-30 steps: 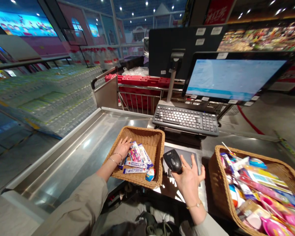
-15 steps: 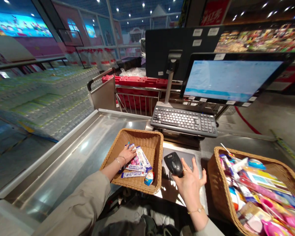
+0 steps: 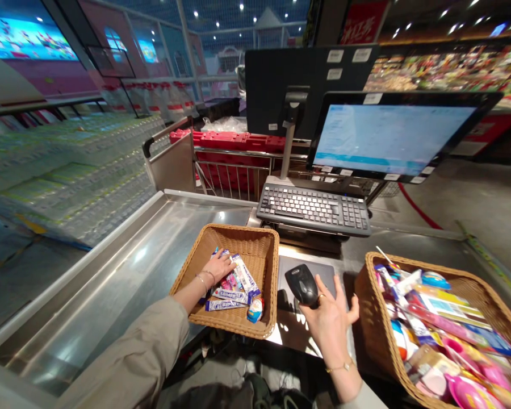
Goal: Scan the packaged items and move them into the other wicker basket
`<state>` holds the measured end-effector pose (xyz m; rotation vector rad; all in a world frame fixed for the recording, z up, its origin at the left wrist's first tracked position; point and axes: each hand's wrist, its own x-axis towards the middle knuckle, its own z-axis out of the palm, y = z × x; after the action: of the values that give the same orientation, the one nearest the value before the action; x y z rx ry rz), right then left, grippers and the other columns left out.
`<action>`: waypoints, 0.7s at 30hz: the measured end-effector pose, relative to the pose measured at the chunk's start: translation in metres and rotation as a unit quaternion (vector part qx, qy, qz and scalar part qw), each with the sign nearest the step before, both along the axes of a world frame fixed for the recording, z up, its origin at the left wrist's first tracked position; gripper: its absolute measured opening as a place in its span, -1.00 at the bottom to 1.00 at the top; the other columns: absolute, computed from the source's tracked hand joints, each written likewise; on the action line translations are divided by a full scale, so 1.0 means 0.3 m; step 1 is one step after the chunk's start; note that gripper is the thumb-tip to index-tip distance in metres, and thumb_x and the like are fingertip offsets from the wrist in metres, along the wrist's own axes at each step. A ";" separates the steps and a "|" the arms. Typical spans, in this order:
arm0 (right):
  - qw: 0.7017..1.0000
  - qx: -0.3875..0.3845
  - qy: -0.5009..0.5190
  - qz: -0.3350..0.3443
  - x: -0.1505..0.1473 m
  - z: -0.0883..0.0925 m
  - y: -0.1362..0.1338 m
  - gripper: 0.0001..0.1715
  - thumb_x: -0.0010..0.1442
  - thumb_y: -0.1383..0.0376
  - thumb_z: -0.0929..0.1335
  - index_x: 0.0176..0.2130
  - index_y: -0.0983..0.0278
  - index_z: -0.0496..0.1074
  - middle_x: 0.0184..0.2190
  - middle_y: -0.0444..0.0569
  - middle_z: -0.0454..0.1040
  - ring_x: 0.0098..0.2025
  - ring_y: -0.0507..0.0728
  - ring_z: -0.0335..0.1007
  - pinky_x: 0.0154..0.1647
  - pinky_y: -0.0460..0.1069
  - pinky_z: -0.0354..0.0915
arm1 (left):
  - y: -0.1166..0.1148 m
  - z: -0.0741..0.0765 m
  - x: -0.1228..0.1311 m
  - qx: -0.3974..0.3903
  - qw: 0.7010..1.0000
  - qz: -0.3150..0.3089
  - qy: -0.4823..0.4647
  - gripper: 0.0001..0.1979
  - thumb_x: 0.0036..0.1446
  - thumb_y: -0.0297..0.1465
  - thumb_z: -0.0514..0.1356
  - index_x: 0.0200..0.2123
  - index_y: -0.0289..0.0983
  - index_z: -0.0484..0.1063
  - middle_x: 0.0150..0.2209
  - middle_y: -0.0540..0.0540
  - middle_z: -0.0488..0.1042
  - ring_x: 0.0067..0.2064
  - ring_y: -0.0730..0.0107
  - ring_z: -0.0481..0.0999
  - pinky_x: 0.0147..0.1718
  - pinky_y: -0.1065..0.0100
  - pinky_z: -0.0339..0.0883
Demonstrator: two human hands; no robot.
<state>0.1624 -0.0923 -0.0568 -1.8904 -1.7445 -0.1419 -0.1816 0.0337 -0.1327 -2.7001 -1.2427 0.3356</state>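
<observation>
My left hand (image 3: 218, 268) reaches into a left wicker basket (image 3: 273, 284), its fingers stretched over several slim blue-and-white candy packets (image 3: 244, 274). Its fingertips touch the packets, but whether any is gripped is not visible. A chocolate egg in blue, white and orange wrapping (image 3: 255, 310) lies in the basket's near right corner. To the right, my right hand (image 3: 330, 321) holds a black barcode scanner (image 3: 301, 285) by its handle, which is mostly hidden under the hand. Several of its fingers are spread away from the handle. The scanner's head points toward the basket.
On the right stands another wicker basket (image 3: 368, 318), full of mixed sweets and toys. Behind the scanner are a keyboard (image 3: 313, 210) and a lit monitor (image 3: 387, 139). A metal counter (image 3: 140, 267) with a raised edge extends left. Beyond it is a shopping cart (image 3: 234, 170).
The view has shifted slightly, moving the surroundings a little left in the picture. My left hand remains on the candy packets, and my right hand still holds the scanner.
</observation>
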 end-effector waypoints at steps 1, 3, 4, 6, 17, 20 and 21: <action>1.000 0.000 -0.001 0.002 0.000 0.001 -0.001 -0.72 0.11 0.11 0.27 -0.40 0.18 0.51 -0.03 -0.06 0.53 0.28 0.34 0.04 0.20 0.37 -0.23 | 0.000 0.007 0.001 0.002 1.000 0.001 0.001 -0.78 0.27 -0.51 0.02 -0.15 -0.19 0.42 -0.18 -0.09 0.55 0.10 0.27 0.35 0.25 -0.04 -0.10; 1.000 -0.001 0.001 0.002 -0.003 0.006 -0.004 -0.70 0.11 0.10 0.26 -0.42 0.18 0.50 -0.04 -0.04 0.54 0.28 0.35 0.05 0.20 0.37 -0.23 | 0.002 0.022 0.001 0.003 1.000 0.004 0.004 -0.79 0.26 -0.51 0.03 -0.18 -0.20 0.44 -0.19 -0.10 0.55 0.04 0.27 0.38 0.26 -0.04 -0.11; 1.000 -0.002 0.002 0.002 -0.004 0.009 -0.005 -0.69 0.12 0.10 0.26 -0.42 0.18 0.50 -0.04 -0.04 0.54 0.28 0.35 0.05 0.20 0.37 -0.23 | 0.004 0.029 0.001 0.002 1.000 0.006 0.005 -0.80 0.25 -0.51 0.04 -0.21 -0.20 0.45 -0.20 -0.10 0.55 0.01 0.27 0.39 0.26 -0.05 -0.12; 1.000 -0.008 0.003 0.004 -0.008 0.015 -0.007 -0.68 0.13 0.09 0.25 -0.41 0.18 0.51 -0.05 -0.02 0.54 0.27 0.36 0.05 0.20 0.37 -0.24 | 0.010 0.044 -0.001 -0.001 1.000 0.009 0.008 -0.81 0.23 -0.51 0.07 -0.27 -0.20 0.46 -0.23 -0.08 0.56 -0.04 0.28 0.41 0.27 -0.05 -0.14; 1.000 -0.007 0.001 0.013 0.002 0.018 -0.029 -0.70 0.12 0.10 0.27 -0.40 0.18 0.51 -0.03 -0.01 0.53 0.27 0.37 0.04 0.20 0.37 -0.27 | 0.017 0.131 -0.015 -0.028 0.999 0.016 -0.007 -0.83 0.11 -0.49 0.20 -0.50 -0.17 0.48 -0.42 0.05 0.53 -0.24 0.40 0.41 0.30 -0.04 -0.30; 1.000 -0.002 0.001 0.014 0.006 0.015 -0.030 -0.70 0.11 0.10 0.26 -0.38 0.18 0.52 -0.02 -0.03 0.53 0.28 0.36 0.03 0.20 0.37 -0.28 | 0.017 0.167 -0.008 -0.020 0.999 0.024 -0.024 -0.84 0.14 -0.48 0.18 -0.47 -0.16 0.48 -0.39 0.04 0.53 -0.20 0.39 0.40 0.30 -0.01 -0.28; 1.000 -0.002 0.001 0.013 0.007 0.015 -0.030 -0.70 0.11 0.10 0.27 -0.38 0.18 0.52 -0.02 -0.03 0.53 0.28 0.36 0.03 0.20 0.36 -0.28 | 0.018 0.177 -0.004 -0.017 0.999 0.028 -0.030 -0.84 0.15 -0.46 0.18 -0.46 -0.16 0.48 -0.38 0.03 0.53 -0.19 0.38 0.39 0.29 -0.01 -0.26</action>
<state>0.1643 -0.1014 -0.0522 -1.8678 -1.7685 -0.1260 -0.1828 0.0392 -0.0796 -2.7260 -1.3436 0.2866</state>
